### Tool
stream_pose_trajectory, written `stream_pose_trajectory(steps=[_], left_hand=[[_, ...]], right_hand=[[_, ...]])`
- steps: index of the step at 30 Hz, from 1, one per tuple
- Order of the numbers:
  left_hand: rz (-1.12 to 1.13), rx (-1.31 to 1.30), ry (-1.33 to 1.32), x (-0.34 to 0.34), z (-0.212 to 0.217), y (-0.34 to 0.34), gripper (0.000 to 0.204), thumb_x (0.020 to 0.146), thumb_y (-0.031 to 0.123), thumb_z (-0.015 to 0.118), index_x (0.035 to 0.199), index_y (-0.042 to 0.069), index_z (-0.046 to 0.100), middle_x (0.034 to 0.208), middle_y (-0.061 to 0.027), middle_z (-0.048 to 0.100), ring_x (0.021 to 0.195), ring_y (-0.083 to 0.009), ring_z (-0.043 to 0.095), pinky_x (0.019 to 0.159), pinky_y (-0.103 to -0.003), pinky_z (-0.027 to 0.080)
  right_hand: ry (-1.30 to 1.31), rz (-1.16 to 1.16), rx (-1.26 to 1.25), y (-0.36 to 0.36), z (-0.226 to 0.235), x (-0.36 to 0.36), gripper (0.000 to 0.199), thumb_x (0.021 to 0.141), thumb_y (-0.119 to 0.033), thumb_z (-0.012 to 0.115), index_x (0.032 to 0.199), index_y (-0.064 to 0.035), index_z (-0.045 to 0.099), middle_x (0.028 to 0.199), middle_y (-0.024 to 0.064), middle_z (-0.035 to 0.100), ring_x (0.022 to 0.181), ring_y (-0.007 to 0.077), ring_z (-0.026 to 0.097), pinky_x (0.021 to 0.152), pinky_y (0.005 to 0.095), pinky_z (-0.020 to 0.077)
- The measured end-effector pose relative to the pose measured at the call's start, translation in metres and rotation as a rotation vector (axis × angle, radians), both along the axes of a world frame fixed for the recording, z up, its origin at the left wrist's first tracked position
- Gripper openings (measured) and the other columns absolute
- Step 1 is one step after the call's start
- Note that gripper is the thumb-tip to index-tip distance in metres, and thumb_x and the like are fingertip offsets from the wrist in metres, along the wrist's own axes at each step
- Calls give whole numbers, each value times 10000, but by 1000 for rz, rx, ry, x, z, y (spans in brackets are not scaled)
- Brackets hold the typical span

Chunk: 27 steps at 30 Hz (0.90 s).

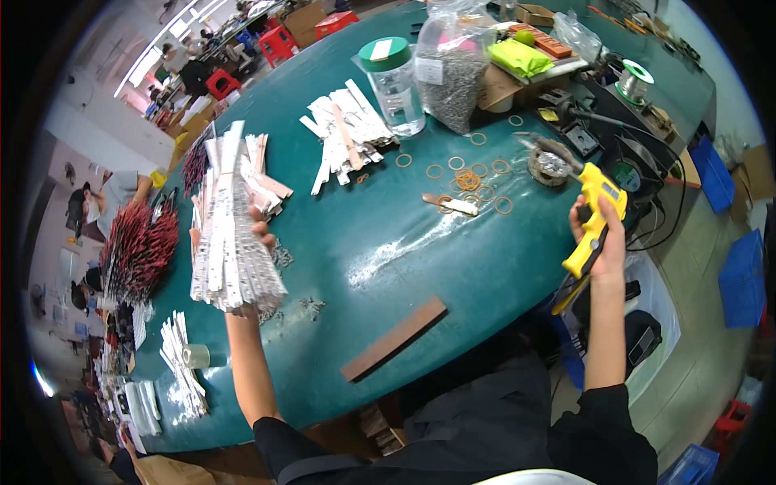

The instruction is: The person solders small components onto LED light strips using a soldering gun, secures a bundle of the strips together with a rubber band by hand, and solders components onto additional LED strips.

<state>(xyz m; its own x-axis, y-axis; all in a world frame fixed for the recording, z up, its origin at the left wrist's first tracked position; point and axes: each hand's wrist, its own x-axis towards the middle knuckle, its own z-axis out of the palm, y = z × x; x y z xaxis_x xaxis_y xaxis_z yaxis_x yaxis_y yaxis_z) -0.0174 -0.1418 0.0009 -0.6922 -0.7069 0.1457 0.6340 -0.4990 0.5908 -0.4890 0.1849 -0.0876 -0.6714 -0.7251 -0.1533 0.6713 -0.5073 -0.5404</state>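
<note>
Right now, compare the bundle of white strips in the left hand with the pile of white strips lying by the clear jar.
The bundle of white strips is lifted off the table in the left hand; the pile of white strips lies on the teal table, untouched. The bundle is stacked tight and aligned, while the pile is fanned out loosely. The bundle looks thicker. Both are long, narrow white strips.

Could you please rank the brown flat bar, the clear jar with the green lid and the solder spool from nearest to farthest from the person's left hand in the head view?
From the left hand, which holds a bundle of white strips:
1. Brown flat bar, lower right of it, near the table's front edge.
2. Clear jar with green lid, up and to the right.
3. Solder spool, far right at the back.
</note>
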Motion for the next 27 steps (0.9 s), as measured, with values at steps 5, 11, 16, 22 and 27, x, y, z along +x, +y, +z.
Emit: stream_pose_trajectory(steps=[5,11,16,22,27], left_hand=[[-243,151,200,-49,-2,49,900,833,516,638,1431,-46,270,1303,-230,454,1028,-344,561,994,-498,447],[-191,85,160,-80,-3,86,903,747,368,617,1471,-19,243,1488,-260,327,1154,-408,580,1050,-484,441],[-323,128,170,-94,-7,110,881,731,304,642,1464,11,248,1338,-257,470,1124,-387,580,1042,-520,427],[-388,155,-6,-107,-20,144,746,724,218,653,1381,44,346,1004,-153,538,886,-283,588,879,-458,478],[-383,227,-241,-102,-19,158,687,747,148,638,1361,44,349,1000,-144,565,851,-261,628,795,-410,534]], right_hand=[[161,83,162,-2,-8,-51,418,966,-233,580,1294,6,479,1140,160,627,1010,244,632,913,416,530],[799,336,1146,27,31,-63,352,975,-329,556,1043,2,652,844,104,698,760,252,679,657,391,515],[1665,-159,917,7,77,29,191,944,-156,584,1022,-4,671,812,128,680,700,181,673,624,310,496],[2038,-93,214,-90,105,147,239,846,-52,650,1084,-41,657,811,111,627,704,251,625,626,335,514],[2152,-100,173,-137,97,182,124,820,-93,661,936,-56,636,745,89,621,691,261,629,591,363,512]])
